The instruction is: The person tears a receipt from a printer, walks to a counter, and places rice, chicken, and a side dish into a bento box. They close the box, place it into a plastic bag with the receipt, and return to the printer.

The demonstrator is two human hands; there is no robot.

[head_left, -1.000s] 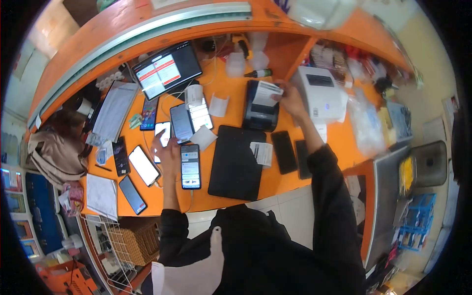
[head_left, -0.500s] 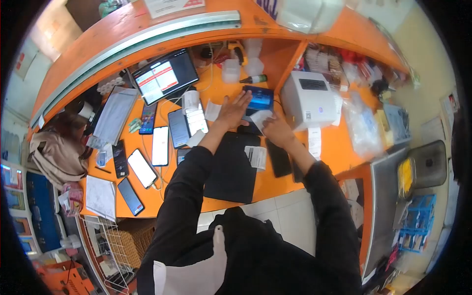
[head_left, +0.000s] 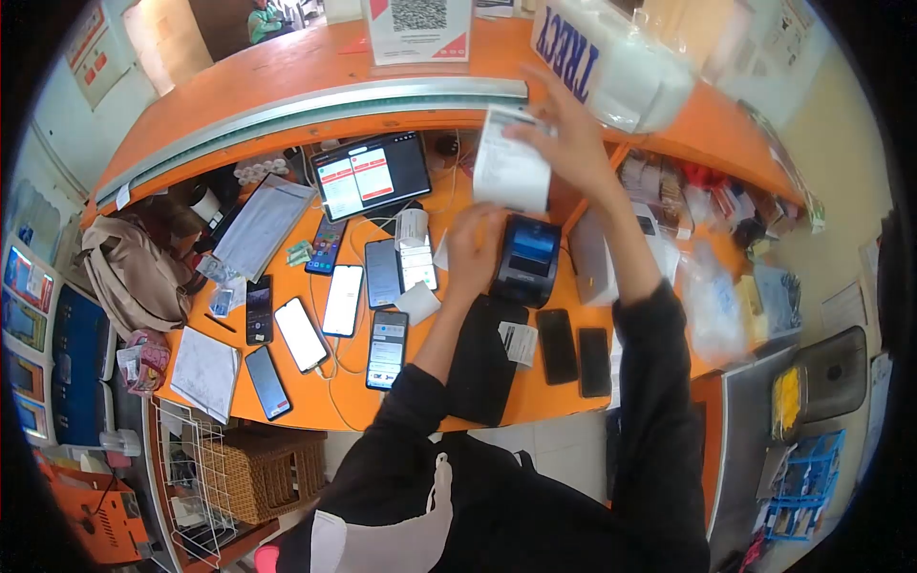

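Observation:
High over the counter, my right hand point(head_left: 575, 138) grips a printed receipt point(head_left: 508, 172) between thumb and fingers. The slip hangs with its printed side facing me. My left hand point(head_left: 473, 250) is slightly blurred, its fingers loosely bent and apart, fingertips close by the receipt's lower left corner. Just right of that hand stands a black payment terminal point(head_left: 528, 260) with a lit blue screen. A black pad or folder point(head_left: 482, 368) lies beneath my left wrist, and a small printed slip point(head_left: 517, 342) rests at its right edge.
Several phones lie left of my left arm, one a lit white-screen phone point(head_left: 302, 334). Behind them stands a tablet point(head_left: 373, 179). Two dark phones point(head_left: 557, 346) lie near the front edge. A white label printer point(head_left: 611, 253) is partly behind my right arm. A raised orange shelf point(head_left: 287, 72) spans the back.
My right hand has lifted the receipt up from beside the terminal. My left hand has come off the terminal, uncovering it. The camera view has shifted, showing more of the shelf top.

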